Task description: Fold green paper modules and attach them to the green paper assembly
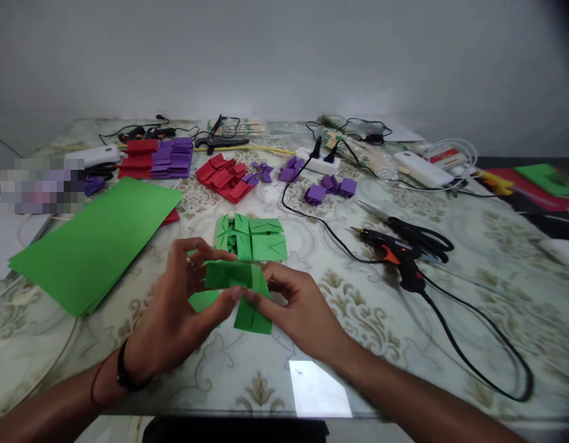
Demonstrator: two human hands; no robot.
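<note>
Near the table's front, a piece of green paper [254, 314] with creases is held up between my two hands, partly folded over. My left hand [187, 301] grips its left side with thumb and fingers. From the right, my right hand [303, 301] pinches the same paper. Another green paper piece [204, 301] lies beneath, mostly hidden by my left hand. Just beyond my hands sit several folded green paper pieces [268, 243] in a cluster. To the left lies a stack of green paper sheets [100, 240].
A black glue gun [395, 252] with a lit red light and black-handled scissors [418, 237] lie to the right. Farther back are red folded papers [224, 178], purple folded papers [314, 194] and a white power strip [319, 162] whose cord crosses the table.
</note>
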